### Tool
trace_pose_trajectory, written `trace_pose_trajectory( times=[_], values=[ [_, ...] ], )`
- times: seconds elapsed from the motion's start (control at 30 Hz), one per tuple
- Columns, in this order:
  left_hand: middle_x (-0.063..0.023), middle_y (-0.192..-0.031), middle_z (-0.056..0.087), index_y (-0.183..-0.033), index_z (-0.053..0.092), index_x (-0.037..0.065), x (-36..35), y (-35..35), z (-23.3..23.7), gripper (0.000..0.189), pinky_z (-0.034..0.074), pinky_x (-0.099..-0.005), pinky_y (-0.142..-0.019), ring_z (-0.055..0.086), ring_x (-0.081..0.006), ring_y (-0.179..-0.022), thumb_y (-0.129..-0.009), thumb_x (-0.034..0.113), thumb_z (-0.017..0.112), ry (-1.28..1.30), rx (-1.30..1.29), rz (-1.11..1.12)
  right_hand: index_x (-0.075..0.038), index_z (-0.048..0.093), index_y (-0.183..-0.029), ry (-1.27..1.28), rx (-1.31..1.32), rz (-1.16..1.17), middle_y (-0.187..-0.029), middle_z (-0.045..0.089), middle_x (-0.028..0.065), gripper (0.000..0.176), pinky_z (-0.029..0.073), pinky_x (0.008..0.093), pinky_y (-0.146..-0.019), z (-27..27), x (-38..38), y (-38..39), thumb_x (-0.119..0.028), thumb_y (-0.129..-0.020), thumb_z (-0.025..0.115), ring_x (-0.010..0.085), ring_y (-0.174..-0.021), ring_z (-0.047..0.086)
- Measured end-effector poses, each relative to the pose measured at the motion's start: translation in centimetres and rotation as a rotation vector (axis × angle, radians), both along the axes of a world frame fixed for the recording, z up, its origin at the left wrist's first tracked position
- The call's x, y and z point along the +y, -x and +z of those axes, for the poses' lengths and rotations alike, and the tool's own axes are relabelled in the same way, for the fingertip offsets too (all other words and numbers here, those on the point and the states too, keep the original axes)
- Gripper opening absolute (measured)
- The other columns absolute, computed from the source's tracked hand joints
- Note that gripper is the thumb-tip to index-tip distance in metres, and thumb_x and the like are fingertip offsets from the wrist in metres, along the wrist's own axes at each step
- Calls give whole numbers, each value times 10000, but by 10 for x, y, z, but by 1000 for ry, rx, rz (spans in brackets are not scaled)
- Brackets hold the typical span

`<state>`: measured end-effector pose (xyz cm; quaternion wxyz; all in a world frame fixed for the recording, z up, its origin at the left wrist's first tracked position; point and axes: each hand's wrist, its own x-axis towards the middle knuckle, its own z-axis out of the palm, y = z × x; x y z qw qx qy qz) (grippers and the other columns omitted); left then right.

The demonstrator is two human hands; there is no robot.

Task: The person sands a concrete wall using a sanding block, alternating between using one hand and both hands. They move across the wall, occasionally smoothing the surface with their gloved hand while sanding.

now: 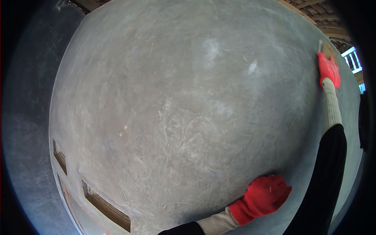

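Observation:
A broad grey plastered wall point(188, 98) fills most of the view. High at its right side, my right hand point(329, 70), in a red glove with a cream knit cuff, reaches up. Its fingers close on a flat tan block point(328, 50) held against the wall; motion blur and the small size hide the exact kind. Low on the right, my left hand point(263, 199), in a matching red glove, is beside or against the wall. It looks curled like a fist, and nothing shows in it. Part of its fingers is hidden.
Two rectangular recesses, a larger one point(105, 205) and a smaller one point(60, 156), are cut into the wall at lower left. A darker wall point(27, 129) stands at left. Roof timbers point(327, 19) and a white railing point(352, 59) appear at upper right.

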<state>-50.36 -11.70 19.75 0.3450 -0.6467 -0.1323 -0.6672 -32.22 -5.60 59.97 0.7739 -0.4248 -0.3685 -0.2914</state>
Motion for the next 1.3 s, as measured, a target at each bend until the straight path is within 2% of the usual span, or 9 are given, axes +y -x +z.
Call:
trace_pose_trajectory(
  times=[0.2,0.33,0.63,0.7,0.77,0.87,1.07,1.2,1.3],
  values=[
    [-86,-719,523,-750,560,98,16,-4,-4,144,450,-401,-518,560,-275,-610,-819,192,645,-28,56,18,-126,569,-1349,-551,-796,233,-1424,516,114,688,350,360,-1105,-47,-77,216,-538,-806,660,267,-1340,452],
    [-89,-711,525,-768,563,97,12,-5,-3,136,451,-407,-521,551,-274,-586,-828,195,635,63,-45,-216,-130,571,-1331,-284,-1046,94,-1465,450,148,609,390,409,-1076,-71,-125,246,-442,-809,580,346,-1333,436],
    [-36,-717,565,-737,604,134,3,0,-2,136,449,-357,-500,555,-219,-575,-740,133,739,-31,29,73,-95,509,-1401,-68,-97,59,-1380,550,160,843,380,378,-1081,-36,-25,32,-599,-743,656,277,-1297,508],
    [-36,-709,553,-719,585,141,2,-1,1,147,454,-351,-501,562,-220,-577,-747,154,729,-102,34,135,-82,561,-1345,-342,-330,188,-1331,592,131,728,396,378,-1065,-74,-37,82,-525,-779,675,279,-1254,537],
    [-37,-704,543,-708,574,142,3,-3,4,153,458,-344,-503,563,-219,-574,-753,165,718,-132,40,195,-134,740,-817,-628,-615,217,-811,714,114,335,529,447,-693,-108,-57,142,-449,-715,690,322,-786,682],
    [-55,-742,606,-707,591,133,4,-6,5,149,459,-335,-506,583,-228,-589,-726,105,736,-85,87,185,-147,731,-910,-697,-836,31,-952,655,117,336,519,453,-766,-180,-61,173,-411,-704,691,307,-893,642],
    [-92,-672,611,-685,584,65,5,-16,3,110,464,-357,-526,581,-276,-581,-755,30,660,72,127,161,-94,695,-1011,-513,-688,145,-1012,683,159,443,533,435,-802,-192,3,-54,-407,-700,717,328,-945,659],
    [-133,-723,621,-705,596,30,-2,-37,-1,106,459,-367,-573,583,-278,-635,-810,32,583,151,50,259,-26,662,-1124,-226,94,74,-981,683,220,533,534,444,-817,-211,76,-244,-373,-723,722,379,-904,664],
    [-163,-919,619,-911,601,4,-6,-35,-14,144,449,-372,-691,578,-300,-801,-879,110,508,84,91,488,8,618,-1193,-215,-236,119,-1034,669,224,601,518,431,-855,-260,72,-280,-356,-723,713,374,-997,635]
  ],
)
